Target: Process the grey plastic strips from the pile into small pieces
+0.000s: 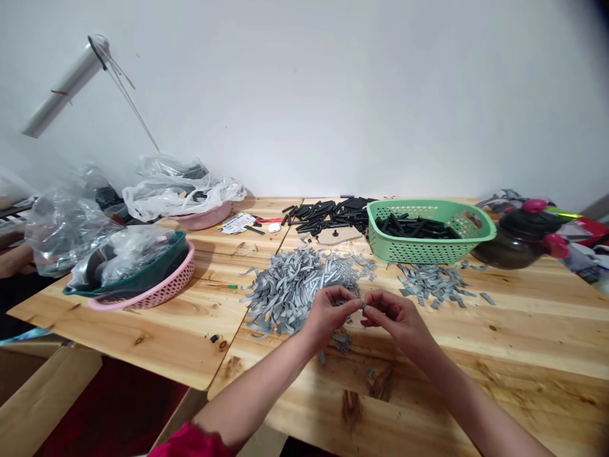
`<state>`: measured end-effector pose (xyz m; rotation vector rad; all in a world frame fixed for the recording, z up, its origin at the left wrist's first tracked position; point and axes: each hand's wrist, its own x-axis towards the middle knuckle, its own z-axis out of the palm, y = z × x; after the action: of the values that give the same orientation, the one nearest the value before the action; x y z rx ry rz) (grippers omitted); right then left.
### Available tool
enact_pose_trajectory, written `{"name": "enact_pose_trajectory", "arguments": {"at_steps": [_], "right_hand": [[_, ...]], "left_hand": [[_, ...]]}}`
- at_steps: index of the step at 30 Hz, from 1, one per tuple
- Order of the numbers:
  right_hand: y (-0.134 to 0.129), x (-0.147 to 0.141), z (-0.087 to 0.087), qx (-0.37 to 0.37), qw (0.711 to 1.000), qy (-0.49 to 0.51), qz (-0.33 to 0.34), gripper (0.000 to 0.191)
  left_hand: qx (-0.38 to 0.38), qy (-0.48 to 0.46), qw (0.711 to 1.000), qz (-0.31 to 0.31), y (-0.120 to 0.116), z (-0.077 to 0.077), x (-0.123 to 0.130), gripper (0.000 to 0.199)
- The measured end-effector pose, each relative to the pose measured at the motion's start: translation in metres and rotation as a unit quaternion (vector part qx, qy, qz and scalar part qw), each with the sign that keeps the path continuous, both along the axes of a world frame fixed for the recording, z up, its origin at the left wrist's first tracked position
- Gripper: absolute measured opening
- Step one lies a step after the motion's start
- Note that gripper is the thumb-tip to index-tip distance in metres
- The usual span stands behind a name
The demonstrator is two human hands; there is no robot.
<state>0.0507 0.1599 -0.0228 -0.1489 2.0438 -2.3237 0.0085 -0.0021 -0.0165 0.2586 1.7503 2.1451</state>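
My left hand (332, 312) and my right hand (391, 315) meet fingertip to fingertip above the wooden table, in front of a heap of grey strips (285, 289). Both are closed in a pinch around a tiny greyish piece (363, 305) between them, mostly hidden by the fingertips. The heap lies just beyond and to the left of my left hand. Beyond my right hand is a smaller pile of flat grey strips (434, 284). Behind the heap, black sticks (328, 214) are strewn on the table.
A green basket (428, 251) of black sticks stands behind the small pile, beside a dark round pot (516, 238). At left are a pink basket (164, 289) under a dark green one with plastic bags, and another bag-covered pink basket (204, 218). A person's arm (14, 259) shows far left.
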Motion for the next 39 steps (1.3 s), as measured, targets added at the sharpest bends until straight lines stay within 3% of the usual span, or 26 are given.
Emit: {"name": "enact_pose_trajectory", "arguments": {"at_steps": [4, 9, 17, 27, 32, 36, 39], "right_hand": [[-0.002, 0.002, -0.001, -0.014, 1.000, 0.002, -0.005, 0.024], [-0.003, 0.003, -0.001, -0.016, 1.000, -0.006, -0.001, 0.026], [-0.001, 0.001, -0.003, -0.027, 0.999, -0.012, -0.028, 0.028], [-0.002, 0.002, -0.006, 0.020, 0.998, 0.037, -0.047, 0.024], [-0.004, 0.000, -0.005, -0.008, 0.998, 0.026, -0.060, 0.024], [0.001, -0.002, -0.007, -0.036, 0.998, -0.006, -0.051, 0.027], [0.001, -0.002, -0.011, -0.057, 0.997, -0.018, -0.044, 0.028]], "left_hand": [[0.014, 0.042, 0.999, 0.023, 0.001, 0.002, 0.002, 0.030], [-0.040, 0.071, 0.996, 0.034, 0.000, 0.004, 0.004, 0.026], [-0.069, 0.219, 0.973, 0.011, -0.007, 0.013, 0.003, 0.017], [-0.098, 0.208, 0.973, 0.018, -0.005, 0.009, 0.000, 0.012], [-0.073, 0.202, 0.976, 0.036, -0.002, 0.006, 0.001, 0.012], [-0.017, 0.121, 0.992, 0.023, -0.001, 0.005, 0.000, 0.027], [-0.034, 0.101, 0.994, 0.011, -0.001, 0.006, 0.001, 0.036]]}}
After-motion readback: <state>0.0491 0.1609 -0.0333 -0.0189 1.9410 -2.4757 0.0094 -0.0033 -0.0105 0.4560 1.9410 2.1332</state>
